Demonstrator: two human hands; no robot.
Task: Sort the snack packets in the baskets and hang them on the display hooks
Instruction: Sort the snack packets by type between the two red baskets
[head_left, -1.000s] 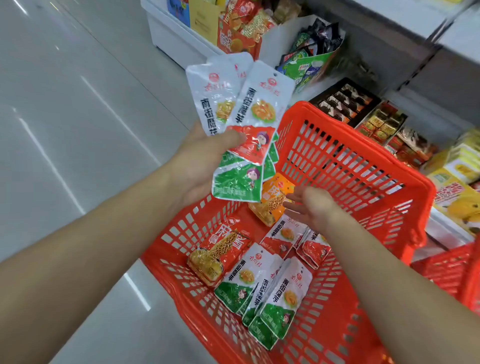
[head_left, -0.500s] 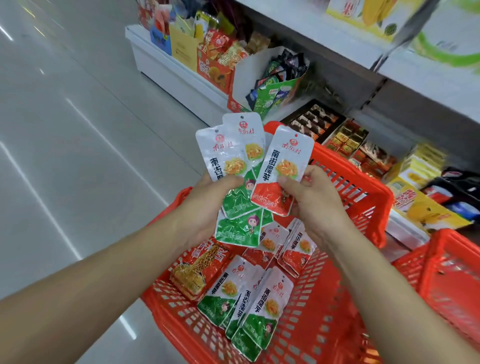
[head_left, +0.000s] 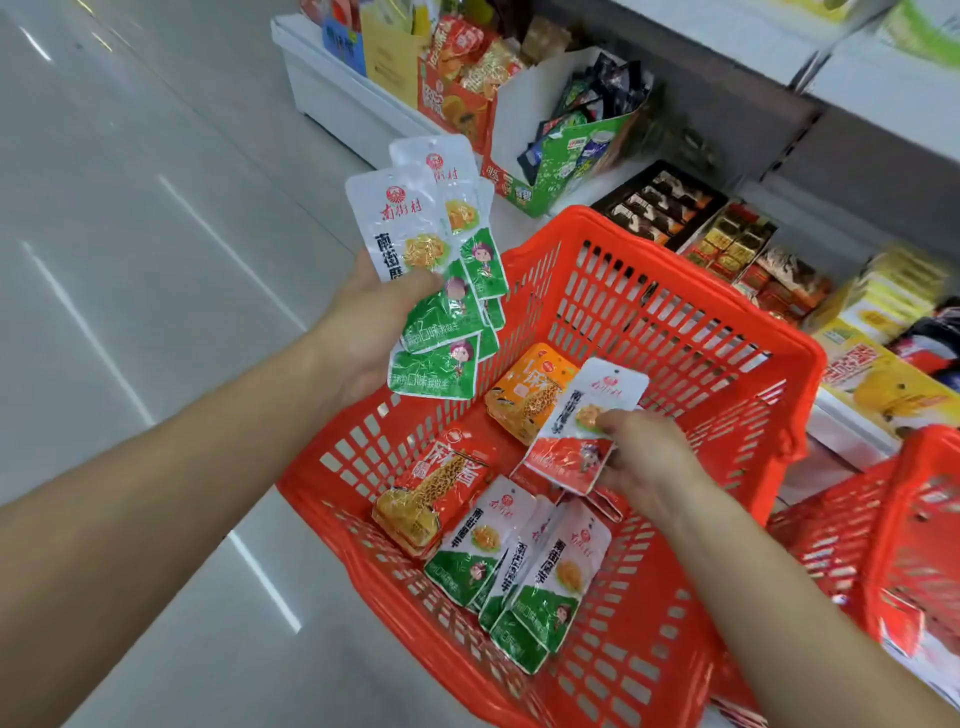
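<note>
1. Forearms are reaching in from seven and five o'clock of the view toward a red basket (head_left: 675, 270) that is sitting in the middle.
2. Nearest, at six o'clock on the basket floor, loose green packets (head_left: 540, 577) are lying overlapped. At nine o'clock of them a noodle packet (head_left: 431, 493) in red and yellow is lying flat.
3. At three o'clock inside the basket, the right hand (head_left: 649, 467) is pinching a red-and-white packet (head_left: 582, 431) between thumb and curled fingers. It is holding the packet tilted just above other red ones that are mostly hidden.
4. Toward twelve o'clock of the floor an orange packet (head_left: 524, 395) is lying alone.
5. Over the basket's ten o'clock rim, the left hand (head_left: 374, 332) is gripping a fanned bunch (head_left: 441, 306) of green-and-white packets. The thumb is pressing across their faces, and the fingers behind are hidden.
6. At three o'clock of the view a second basket (head_left: 909, 519) is showing, its contents too blurred to tell.
7. Farthest, from twelve to two o'clock, shelves are carrying goods such as a green display box (head_left: 576, 150). No display hooks are showing.
8. Sorting appears to be partway along. One flavour is being gathered in the left hand, while several packets are lying unsorted in the basket. Nothing seems to be hung yet, so the whole hanging step is probably waiting.
</note>
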